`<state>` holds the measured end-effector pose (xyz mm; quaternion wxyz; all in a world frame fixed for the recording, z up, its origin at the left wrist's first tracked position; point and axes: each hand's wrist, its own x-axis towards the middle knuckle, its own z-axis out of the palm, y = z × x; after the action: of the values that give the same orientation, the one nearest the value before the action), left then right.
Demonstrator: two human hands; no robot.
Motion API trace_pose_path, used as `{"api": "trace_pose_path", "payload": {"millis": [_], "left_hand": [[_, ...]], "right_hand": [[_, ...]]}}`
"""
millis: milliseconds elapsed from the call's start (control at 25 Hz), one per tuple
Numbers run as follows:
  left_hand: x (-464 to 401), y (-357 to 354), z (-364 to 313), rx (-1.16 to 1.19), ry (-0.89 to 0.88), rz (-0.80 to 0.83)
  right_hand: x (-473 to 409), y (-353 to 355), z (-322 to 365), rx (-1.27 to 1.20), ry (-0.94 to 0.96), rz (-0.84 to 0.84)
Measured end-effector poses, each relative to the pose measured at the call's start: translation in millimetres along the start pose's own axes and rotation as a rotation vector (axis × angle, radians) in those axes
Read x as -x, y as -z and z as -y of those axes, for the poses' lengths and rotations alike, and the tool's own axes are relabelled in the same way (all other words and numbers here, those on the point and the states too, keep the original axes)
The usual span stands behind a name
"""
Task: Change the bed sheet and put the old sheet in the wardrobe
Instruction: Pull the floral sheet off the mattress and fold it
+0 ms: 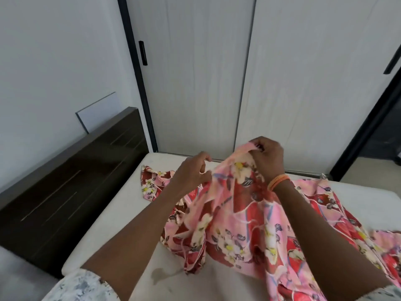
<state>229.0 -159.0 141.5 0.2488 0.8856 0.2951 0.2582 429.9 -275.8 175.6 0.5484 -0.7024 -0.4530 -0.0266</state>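
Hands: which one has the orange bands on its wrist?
The right hand, pinching the raised edge of the pink floral bed sheet, wears the orange wristbands. The left hand has a bare wrist.

A home bedroom is showing itself: a bare mattress (112, 213) is lying against a dark wooden headboard (71, 183) at nine o'clock, pale sliding wardrobe doors (217, 72) standing at twelve.
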Motion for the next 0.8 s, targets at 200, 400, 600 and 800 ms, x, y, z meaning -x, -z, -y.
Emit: {"api": "trace_pose_path", "payload": {"millis": [200,400,600,800], "left_hand": [[-45.9,-34.3,-13.2,0.122,0.119,-0.056],[-92.5,-40.0,-17.5,0.043,0.178,-0.264],[-87.4,-18.8,58.8,-0.203,0.344,-0.283],[-61.1,17.1,112.6,0.108,0.683,-0.396]], "right_hand": [[-59.0,-29.1,-21.1,0.121,0.036,0.289],[-90.8,-50.2,-4.2,0.252,0.091,0.368],[-117.6,-52.1,-4.9,0.204,-0.001,0.093],[-123.6,-56.8,-17.0,0.428,-0.316,0.035]]}}
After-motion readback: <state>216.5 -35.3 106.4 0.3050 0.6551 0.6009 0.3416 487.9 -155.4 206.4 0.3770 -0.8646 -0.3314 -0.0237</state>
